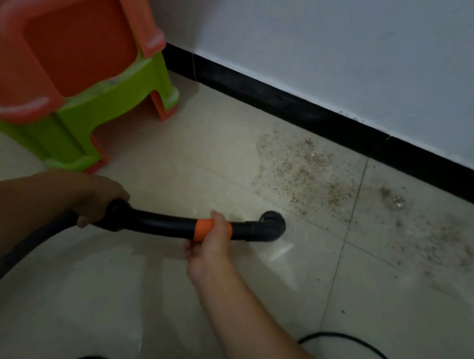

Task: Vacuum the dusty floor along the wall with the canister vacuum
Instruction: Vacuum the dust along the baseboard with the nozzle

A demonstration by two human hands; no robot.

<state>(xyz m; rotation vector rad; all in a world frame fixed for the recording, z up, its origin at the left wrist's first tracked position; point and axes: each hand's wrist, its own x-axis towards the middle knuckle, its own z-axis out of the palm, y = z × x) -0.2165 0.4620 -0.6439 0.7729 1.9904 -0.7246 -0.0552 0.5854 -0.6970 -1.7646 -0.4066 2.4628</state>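
Where the view is nearest, a black power cord (372, 354) loops over pale floor tile (246, 310).

- Right hand (212, 243): fingers curled under and round the orange collar (202, 229) of the black vacuum wand (162, 224).
- Left hand (98, 195): wrapped over the wand's rear bend, where the dark hose (20, 254) trails off to lower left. Hands well apart on the tube.
- Round brush nozzle (272, 224) at the wand's front end, low by the tile; contact unclear. It sits just short of the dust.
- Dust patch (303, 171): brown grit spread beyond the nozzle, running right along the black baseboard (267, 95).
- Grey-white wall (358, 46) above.
- Far left: orange stool (70, 33) stacked on green stool (121, 101), near the baseboard.
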